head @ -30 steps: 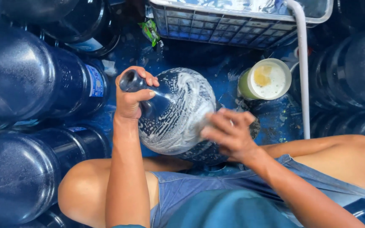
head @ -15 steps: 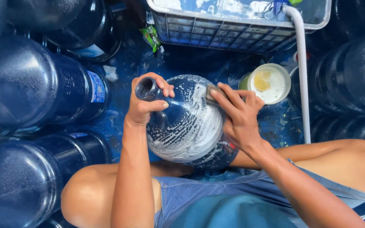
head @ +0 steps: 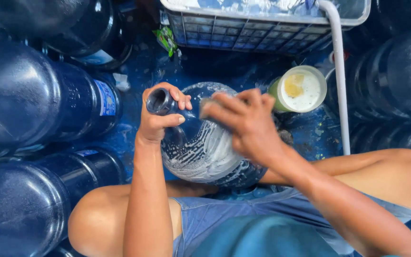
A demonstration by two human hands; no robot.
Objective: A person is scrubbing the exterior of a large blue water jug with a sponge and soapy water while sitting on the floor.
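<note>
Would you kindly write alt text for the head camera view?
A seated person's left hand grips the neck of a soapy blue water jug while the right hand presses a scrubber against it. More jugs, a soap tub and a crate surround them.

The big blue water bottle [head: 200, 147] lay tilted between the knees, its open neck pointing up and left. White soap suds covered its round side.
</note>
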